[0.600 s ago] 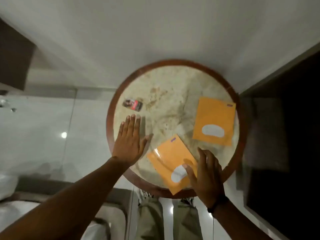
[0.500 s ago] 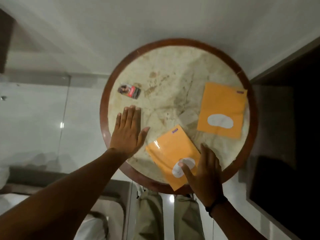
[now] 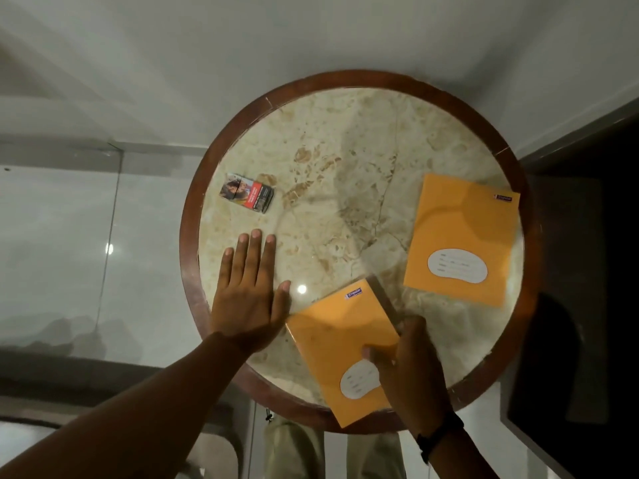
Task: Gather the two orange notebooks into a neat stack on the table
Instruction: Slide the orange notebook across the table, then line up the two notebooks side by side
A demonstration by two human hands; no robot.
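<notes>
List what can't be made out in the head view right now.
- Near notebook: right edge hidden under the right hand; grip unclear.
- Far notebook: label writing too small.
- Small packet: print too small.
- Table legs: hidden by its top.

We see a round table point(image 3: 193, 216) whose marble top lies bare across its centre and upper part, giving wide open passage there. At upper left a small packet point(image 3: 247, 197) lies flat, just above the fingertips of the left hand point(image 3: 250, 292), which is spread flat on the stone and blocks the lower left. At right one orange notebook point(image 3: 461, 236) covers the surface up to the rim. Another orange notebook point(image 3: 340, 344) lies tilted at the bottom, overhanging the near rim, with the right hand point(image 3: 411, 368) on its right edge. Between the two notebooks a narrow bare strip stays open.
</notes>
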